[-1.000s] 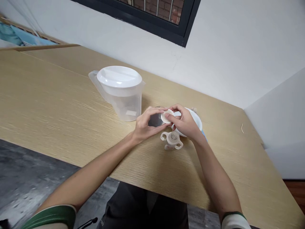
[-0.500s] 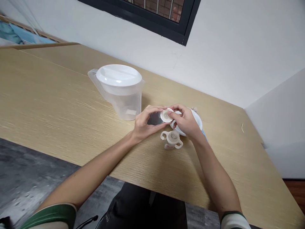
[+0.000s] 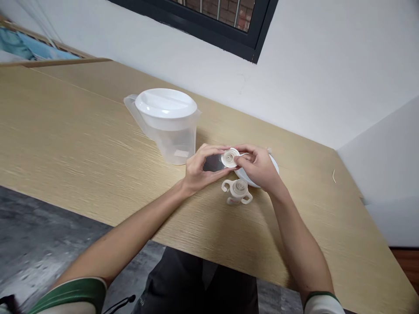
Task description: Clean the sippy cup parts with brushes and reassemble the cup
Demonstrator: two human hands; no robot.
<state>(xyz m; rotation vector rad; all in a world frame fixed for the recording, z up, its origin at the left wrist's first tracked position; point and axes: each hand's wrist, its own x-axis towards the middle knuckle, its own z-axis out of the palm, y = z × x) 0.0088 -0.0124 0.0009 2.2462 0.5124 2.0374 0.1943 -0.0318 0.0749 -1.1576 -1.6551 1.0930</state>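
At the frame's centre, my left hand (image 3: 198,171) and right hand (image 3: 258,168) meet, both pinching a small round cream cap (image 3: 229,158) over the wooden table (image 3: 81,144). A two-handled bottle (image 3: 237,192) stands just below; a lidded pitcher (image 3: 166,124) sits upper left.

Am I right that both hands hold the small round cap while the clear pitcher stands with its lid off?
Not quite: in the head view the pitcher has its white lid on. The left hand and right hand do hold the small round cap.
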